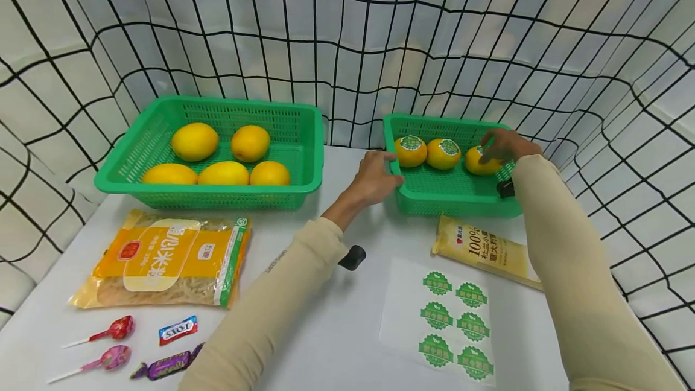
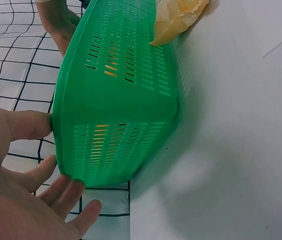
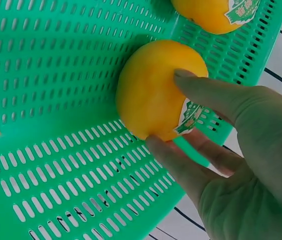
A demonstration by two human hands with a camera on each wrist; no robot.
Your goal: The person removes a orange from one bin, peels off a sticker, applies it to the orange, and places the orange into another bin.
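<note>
Right grip (image 3: pixel 190 120) clamped on stickered orange (image 3: pixel 155 95), label half hidden. Left grip (image 1: pixel 374 177) spread loose against small basket's (image 1: pixel 450 195) corner; bare desk (image 1: pixel 347 210) behind.

"100%" on yellow packet (image 1: pixel 485 250); "LOT'S" on candy (image 1: pixel 177 329)

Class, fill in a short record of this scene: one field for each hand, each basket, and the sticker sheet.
Left hand: fingers straight, touching the left end of the small green basket.
Right hand: fingers around a stickered orange inside that basket.
Small basket contents: three oranges, each with a green sticker.
Large green basket: five yellow fruits, no stickers visible.
Sticker sheet: six green stickers, on the table.
</note>
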